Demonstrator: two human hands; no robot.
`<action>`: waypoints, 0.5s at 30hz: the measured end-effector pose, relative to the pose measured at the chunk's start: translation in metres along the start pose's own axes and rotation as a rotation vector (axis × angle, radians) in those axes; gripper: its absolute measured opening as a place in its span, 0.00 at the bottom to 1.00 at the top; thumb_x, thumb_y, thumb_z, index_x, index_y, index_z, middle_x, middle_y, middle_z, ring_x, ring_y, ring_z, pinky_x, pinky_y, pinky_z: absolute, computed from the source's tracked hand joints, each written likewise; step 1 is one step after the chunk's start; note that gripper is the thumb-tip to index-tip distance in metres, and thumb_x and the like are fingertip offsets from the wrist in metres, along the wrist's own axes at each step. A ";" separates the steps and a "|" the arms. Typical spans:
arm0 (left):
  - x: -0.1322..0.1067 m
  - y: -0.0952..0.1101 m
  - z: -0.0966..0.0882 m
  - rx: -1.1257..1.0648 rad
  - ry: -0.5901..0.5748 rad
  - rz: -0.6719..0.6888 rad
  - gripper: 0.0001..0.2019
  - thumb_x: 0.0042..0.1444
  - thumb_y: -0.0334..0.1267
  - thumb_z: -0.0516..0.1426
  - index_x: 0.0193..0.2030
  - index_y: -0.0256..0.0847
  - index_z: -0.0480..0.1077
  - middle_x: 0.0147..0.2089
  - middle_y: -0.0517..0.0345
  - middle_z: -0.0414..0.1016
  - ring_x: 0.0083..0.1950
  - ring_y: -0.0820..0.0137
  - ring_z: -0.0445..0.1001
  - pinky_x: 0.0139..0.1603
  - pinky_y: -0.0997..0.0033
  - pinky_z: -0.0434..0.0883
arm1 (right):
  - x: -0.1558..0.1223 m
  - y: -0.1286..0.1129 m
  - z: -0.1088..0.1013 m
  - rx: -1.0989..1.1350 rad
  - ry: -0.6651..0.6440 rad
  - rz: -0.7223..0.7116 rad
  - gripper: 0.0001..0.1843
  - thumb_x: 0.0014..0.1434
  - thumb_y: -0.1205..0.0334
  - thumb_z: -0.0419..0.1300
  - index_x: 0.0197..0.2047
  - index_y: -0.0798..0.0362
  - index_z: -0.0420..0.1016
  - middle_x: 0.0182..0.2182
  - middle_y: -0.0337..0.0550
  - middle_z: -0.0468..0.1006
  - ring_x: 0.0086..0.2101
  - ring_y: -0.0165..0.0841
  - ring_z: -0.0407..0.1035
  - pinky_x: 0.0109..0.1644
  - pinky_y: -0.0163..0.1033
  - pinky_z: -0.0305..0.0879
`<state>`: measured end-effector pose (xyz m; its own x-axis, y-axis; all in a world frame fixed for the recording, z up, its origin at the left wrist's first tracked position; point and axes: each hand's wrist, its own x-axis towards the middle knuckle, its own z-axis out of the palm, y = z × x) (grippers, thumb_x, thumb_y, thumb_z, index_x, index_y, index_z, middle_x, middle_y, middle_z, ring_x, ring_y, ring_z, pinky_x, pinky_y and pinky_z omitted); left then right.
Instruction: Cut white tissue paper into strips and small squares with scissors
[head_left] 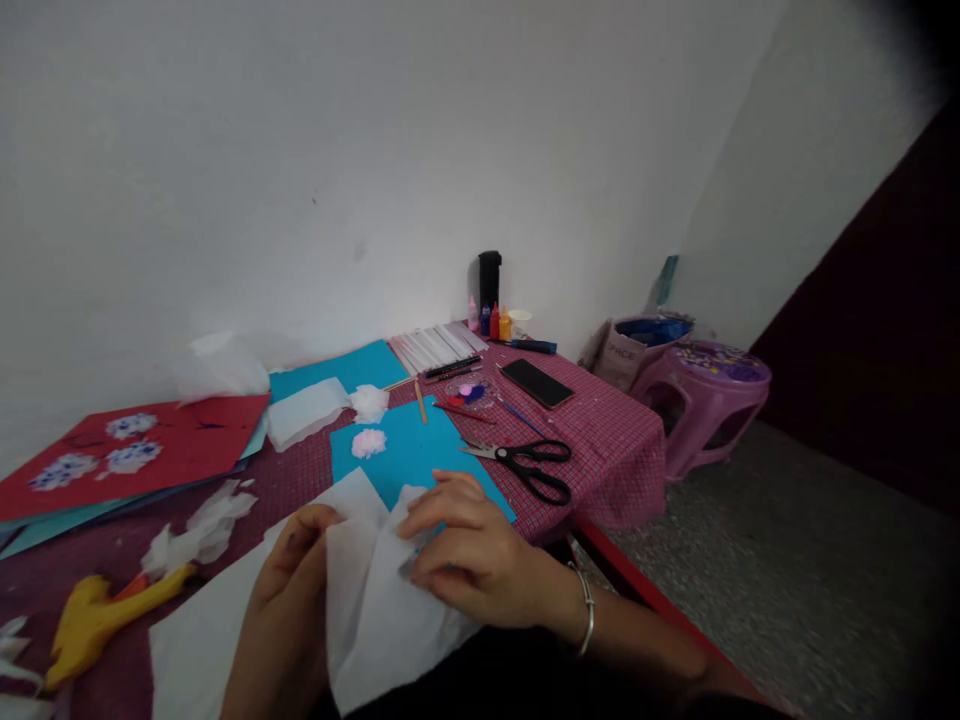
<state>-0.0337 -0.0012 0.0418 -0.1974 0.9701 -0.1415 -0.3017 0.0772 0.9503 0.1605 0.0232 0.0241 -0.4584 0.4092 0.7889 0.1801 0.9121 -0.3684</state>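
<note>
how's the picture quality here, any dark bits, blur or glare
Head view: dim, fairly flat light, the wall looking grey and the upper right corner fading to black; head view: the right hand and the yellow glue gun look slightly soft; head view: no strong glare on the white tissue or the phone's dark screen.

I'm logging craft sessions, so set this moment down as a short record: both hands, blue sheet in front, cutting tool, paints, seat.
Left hand: pinching thin white paper
Right hand: fingers bent at the same paper; grip unclear
Blue sheet: bears a pale pink tuft
Cutting tool: black-handled scissors, handles spread
Paints: four small bottles, standing upright
Seat: pink stool, beyond the table
</note>
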 end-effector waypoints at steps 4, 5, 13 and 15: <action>0.004 -0.007 0.003 -0.049 -0.041 0.003 0.17 0.36 0.42 0.70 0.29 0.42 0.68 0.21 0.67 0.71 0.20 0.77 0.67 0.20 0.80 0.65 | 0.000 -0.002 0.002 0.027 -0.056 0.080 0.13 0.59 0.65 0.59 0.48 0.51 0.67 0.49 0.45 0.73 0.52 0.31 0.66 0.63 0.46 0.52; 0.004 -0.008 0.004 -0.054 -0.048 0.007 0.18 0.35 0.42 0.71 0.29 0.42 0.68 0.22 0.66 0.72 0.21 0.76 0.68 0.22 0.79 0.66 | 0.001 -0.003 0.003 0.028 -0.074 0.090 0.17 0.58 0.65 0.60 0.51 0.51 0.65 0.51 0.46 0.72 0.54 0.32 0.64 0.63 0.46 0.53; 0.006 -0.016 0.007 -0.095 -0.094 0.015 0.15 0.41 0.40 0.68 0.31 0.43 0.67 0.25 0.66 0.72 0.24 0.76 0.67 0.23 0.79 0.67 | 0.003 0.001 0.015 -0.057 -0.156 -0.019 0.08 0.59 0.68 0.55 0.42 0.50 0.72 0.57 0.44 0.67 0.58 0.35 0.58 0.62 0.48 0.51; 0.007 -0.019 0.007 -0.058 -0.088 0.019 0.13 0.43 0.39 0.67 0.32 0.43 0.67 0.25 0.66 0.71 0.23 0.76 0.67 0.22 0.79 0.67 | 0.002 0.004 0.017 -0.002 -0.094 -0.010 0.05 0.61 0.66 0.56 0.39 0.51 0.73 0.55 0.43 0.70 0.56 0.34 0.61 0.60 0.46 0.54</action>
<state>-0.0224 0.0055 0.0246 -0.1219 0.9879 -0.0964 -0.3522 0.0477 0.9347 0.1460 0.0274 0.0158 -0.5396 0.3959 0.7431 0.1770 0.9162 -0.3595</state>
